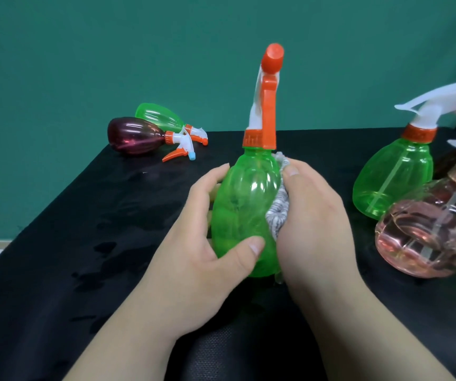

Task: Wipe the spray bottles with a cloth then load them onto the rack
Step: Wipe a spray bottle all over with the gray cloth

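Above the desk [56,270], left hand [193,243] fingers wrap the green spray bottle [246,210], right hand [312,224] presses the cloth [276,213] on it; likely light, slick plastic, best gripped at the belly.

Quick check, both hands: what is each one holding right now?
Left hand: closed around the green spray bottle.
Right hand: closed on the grey cloth, pressing it against that bottle.

No text, label, brand or number can be read anywhere. The spray bottles carry no printed labels, and their bodies are plain tinted plastic. The black table cover and the green wall behind it are bare of any signs or writing.
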